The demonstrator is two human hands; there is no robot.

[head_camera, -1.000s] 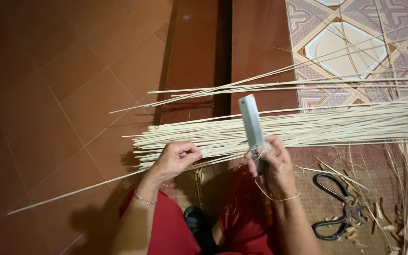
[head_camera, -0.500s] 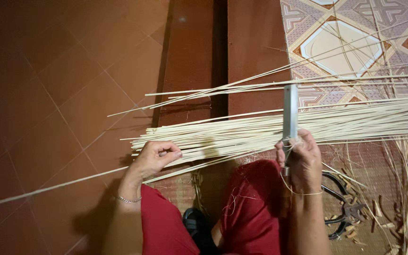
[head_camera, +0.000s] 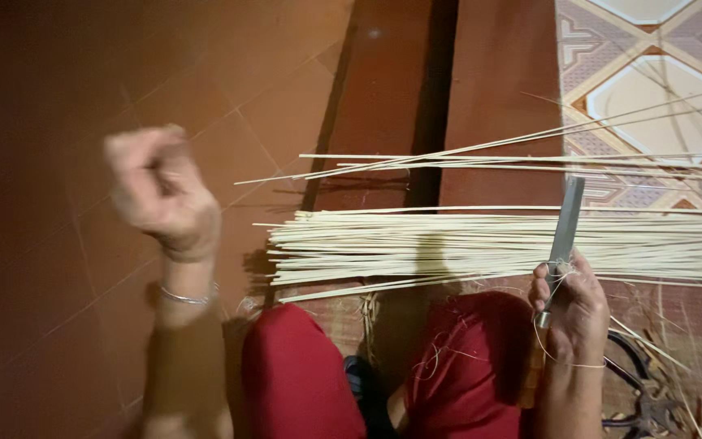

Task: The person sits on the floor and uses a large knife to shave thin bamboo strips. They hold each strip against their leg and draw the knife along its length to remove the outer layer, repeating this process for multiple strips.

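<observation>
Right hand at 4 o'clock, grip closed on a knife, blade upright across pale strips lying mid-frame on the floor, left hand at 9 o'clock, blurred fist, apparently empty, scissors at 5 o'clock.

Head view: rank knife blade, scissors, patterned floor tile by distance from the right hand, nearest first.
From the right hand:
1. Knife blade, held in that hand, rising just above it.
2. Scissors, on the floor to its lower right.
3. Patterned floor tile, far up, top right.
</observation>
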